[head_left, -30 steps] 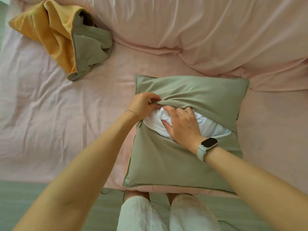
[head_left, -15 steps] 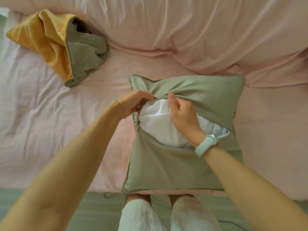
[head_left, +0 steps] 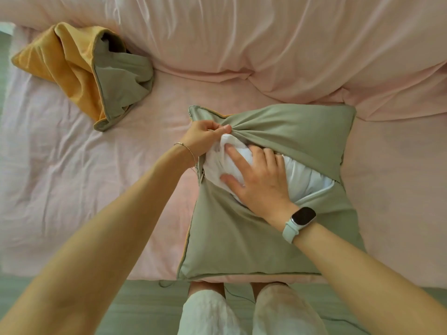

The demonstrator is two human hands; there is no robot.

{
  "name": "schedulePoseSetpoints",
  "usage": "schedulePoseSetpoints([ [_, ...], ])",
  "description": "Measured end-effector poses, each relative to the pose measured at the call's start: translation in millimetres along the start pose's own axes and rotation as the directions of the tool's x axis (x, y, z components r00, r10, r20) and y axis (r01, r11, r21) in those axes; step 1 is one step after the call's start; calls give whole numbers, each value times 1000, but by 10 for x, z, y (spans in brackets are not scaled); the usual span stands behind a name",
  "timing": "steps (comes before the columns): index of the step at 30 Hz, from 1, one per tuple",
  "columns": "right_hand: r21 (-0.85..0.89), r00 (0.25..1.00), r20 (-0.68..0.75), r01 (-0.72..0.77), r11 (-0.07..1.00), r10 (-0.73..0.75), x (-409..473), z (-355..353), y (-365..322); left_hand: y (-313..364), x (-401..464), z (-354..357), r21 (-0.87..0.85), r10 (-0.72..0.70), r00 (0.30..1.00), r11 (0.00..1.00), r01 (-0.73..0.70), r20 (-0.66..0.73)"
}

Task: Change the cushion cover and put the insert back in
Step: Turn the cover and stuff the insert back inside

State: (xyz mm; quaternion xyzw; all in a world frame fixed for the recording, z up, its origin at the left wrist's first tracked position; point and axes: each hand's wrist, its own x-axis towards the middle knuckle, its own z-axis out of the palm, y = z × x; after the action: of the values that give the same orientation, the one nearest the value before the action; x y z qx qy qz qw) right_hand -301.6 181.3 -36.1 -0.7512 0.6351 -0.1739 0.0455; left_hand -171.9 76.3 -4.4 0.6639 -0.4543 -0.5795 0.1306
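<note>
A sage-green cushion cover (head_left: 251, 233) lies flat on the pink bed in front of me, its back opening gaping across the middle. The white insert (head_left: 304, 180) bulges out through that opening. My left hand (head_left: 205, 137) pinches the upper flap of the cover at its left end and pulls it taut. My right hand (head_left: 258, 180) lies spread on the insert, pressing it down, with some fingertips tucked under the upper flap.
A second cover, mustard yellow with a green side (head_left: 89, 73), lies crumpled at the far left of the bed. A bunched pink duvet (head_left: 278, 39) fills the back. The pink sheet (head_left: 72, 177) ends at the near edge by my knees.
My right hand has turned from edge-on to flat on the insert, pushing it toward the left corner. My left hand has shifted its pinch along the upper flap. The view has tilted slightly.
</note>
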Motion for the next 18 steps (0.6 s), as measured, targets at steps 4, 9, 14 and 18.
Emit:
schedulePoseSetpoints([
  [4,134,996,-60,72,988,-64,185,78,-4,-87,58,-58,-80,-42,995,996,35,-88],
  [9,347,998,-62,43,937,-22,255,81,-57,-129,138,-91,-68,-50,987,997,40,-153],
  [14,189,995,78,-73,979,59,487,346,-123,-26,179,-232,24,87,974,996,-84,-207],
  [18,125,977,210,-71,990,43,626,501,-139,63,258,-379,93,129,985,989,-119,-113],
])
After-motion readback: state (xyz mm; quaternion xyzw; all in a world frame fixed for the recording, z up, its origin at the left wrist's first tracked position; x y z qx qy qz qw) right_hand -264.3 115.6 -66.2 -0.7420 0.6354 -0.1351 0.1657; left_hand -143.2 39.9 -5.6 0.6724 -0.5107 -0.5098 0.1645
